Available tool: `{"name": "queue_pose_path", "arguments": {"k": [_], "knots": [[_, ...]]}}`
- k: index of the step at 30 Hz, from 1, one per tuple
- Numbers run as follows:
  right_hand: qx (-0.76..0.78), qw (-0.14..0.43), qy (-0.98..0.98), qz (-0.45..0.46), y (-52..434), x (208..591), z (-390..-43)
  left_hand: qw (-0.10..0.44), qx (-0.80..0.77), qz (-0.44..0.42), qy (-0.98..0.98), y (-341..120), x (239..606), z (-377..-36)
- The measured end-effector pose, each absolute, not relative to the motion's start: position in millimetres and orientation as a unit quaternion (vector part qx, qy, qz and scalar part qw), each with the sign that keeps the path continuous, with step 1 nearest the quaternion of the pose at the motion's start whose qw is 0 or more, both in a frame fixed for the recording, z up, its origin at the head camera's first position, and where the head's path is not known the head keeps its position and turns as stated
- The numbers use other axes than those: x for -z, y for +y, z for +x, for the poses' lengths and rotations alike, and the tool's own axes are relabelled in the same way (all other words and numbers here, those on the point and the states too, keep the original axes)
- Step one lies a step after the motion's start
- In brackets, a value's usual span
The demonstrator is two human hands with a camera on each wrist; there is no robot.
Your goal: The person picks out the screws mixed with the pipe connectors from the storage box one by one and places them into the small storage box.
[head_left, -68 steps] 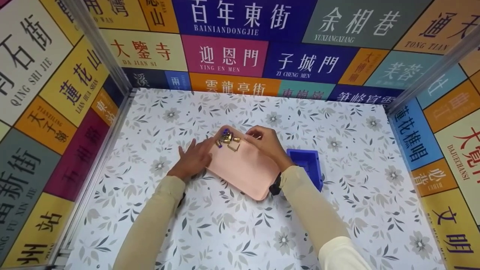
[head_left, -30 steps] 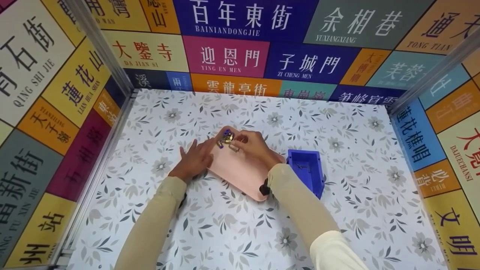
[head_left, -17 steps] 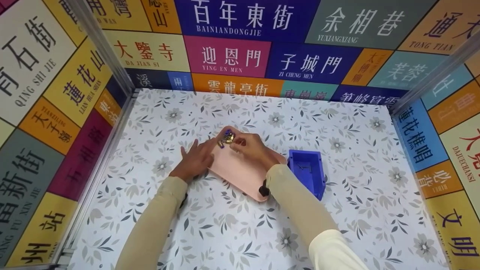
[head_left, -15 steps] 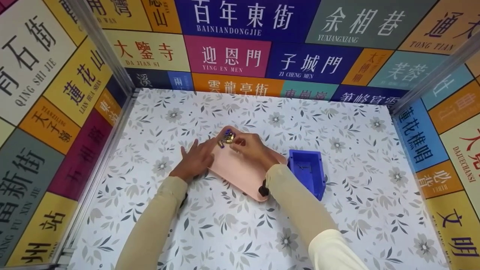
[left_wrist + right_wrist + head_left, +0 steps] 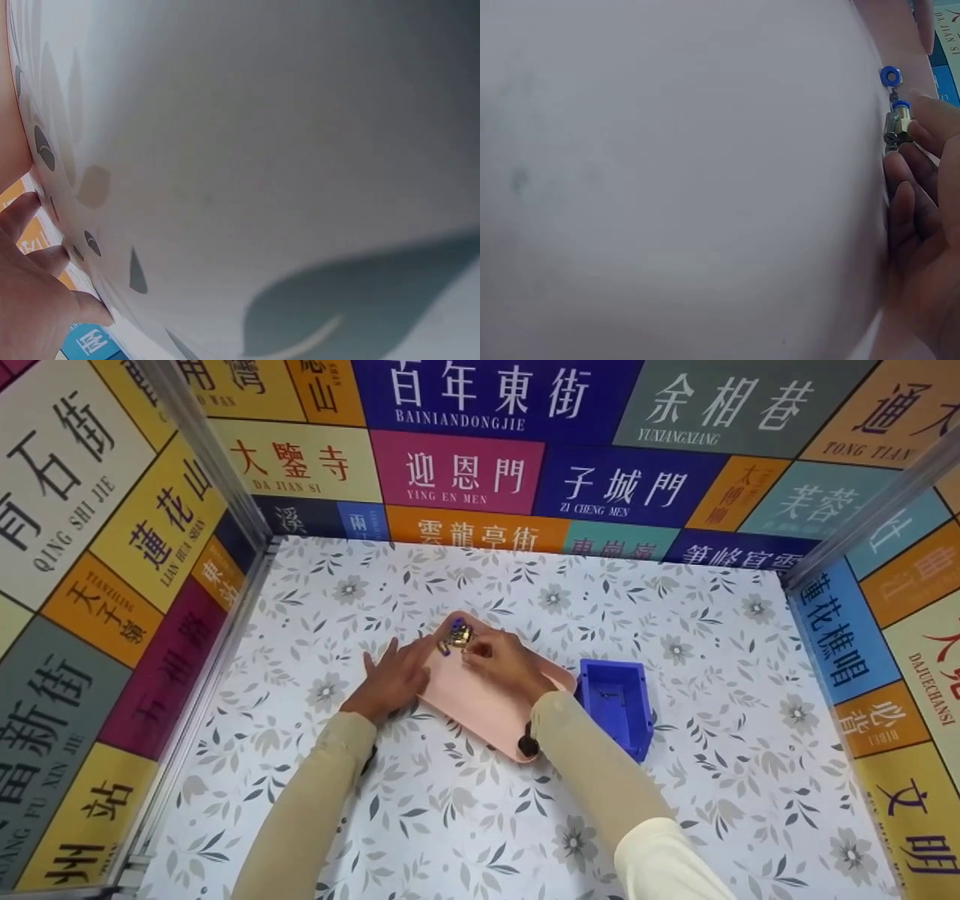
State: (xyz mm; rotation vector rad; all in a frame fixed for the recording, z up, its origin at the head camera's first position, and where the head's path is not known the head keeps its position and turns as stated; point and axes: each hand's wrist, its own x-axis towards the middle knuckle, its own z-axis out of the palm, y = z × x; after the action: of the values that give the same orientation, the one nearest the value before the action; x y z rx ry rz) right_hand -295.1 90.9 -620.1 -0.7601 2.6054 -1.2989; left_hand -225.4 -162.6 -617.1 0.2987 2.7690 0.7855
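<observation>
1. Head view: small brass-coloured and blue fittings (image 5: 460,634) lie heaped at the far-left end of the pink tray (image 5: 480,697), whose long axis slants from there toward the near right.
2. The right hand (image 5: 508,660) is nearer, fingertips drawn together at the heap's near-right side; whether they pinch a fitting, I cannot tell.
3. The left hand (image 5: 394,675) lies spread at the tray's left edge, gripping nothing visible.
4. Right of the tray, the blue box (image 5: 611,664) contains something small and dark.
5. Wall signs (image 5: 457,472) read "YING EN MEN", "ZI CHENG MEN", "BAINIANDONGJIE"; no label is readable on the fittings.
</observation>
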Motion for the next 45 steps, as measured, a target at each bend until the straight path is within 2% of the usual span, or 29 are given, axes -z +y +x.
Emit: {"name": "queue_pose_path", "arguments": {"k": [20, 33, 45], "knots": [[0.357, 0.007, 0.903, -0.238, 84.4, 631.7, -294.1, 0.126, -0.26, 0.097, 0.953, -161.4, 620.7, -229.7], [0.314, -0.011, 0.917, -0.246, 84.7, 631.0, -292.7, 0.135, -0.253, 0.1, 0.953, -162.5, 617.2, -229.9], [0.264, -0.002, 0.931, -0.253, 81.9, 629.7, -289.3, 0.129, -0.256, 0.093, 0.953, -161.8, 620.0, -228.2]]}}
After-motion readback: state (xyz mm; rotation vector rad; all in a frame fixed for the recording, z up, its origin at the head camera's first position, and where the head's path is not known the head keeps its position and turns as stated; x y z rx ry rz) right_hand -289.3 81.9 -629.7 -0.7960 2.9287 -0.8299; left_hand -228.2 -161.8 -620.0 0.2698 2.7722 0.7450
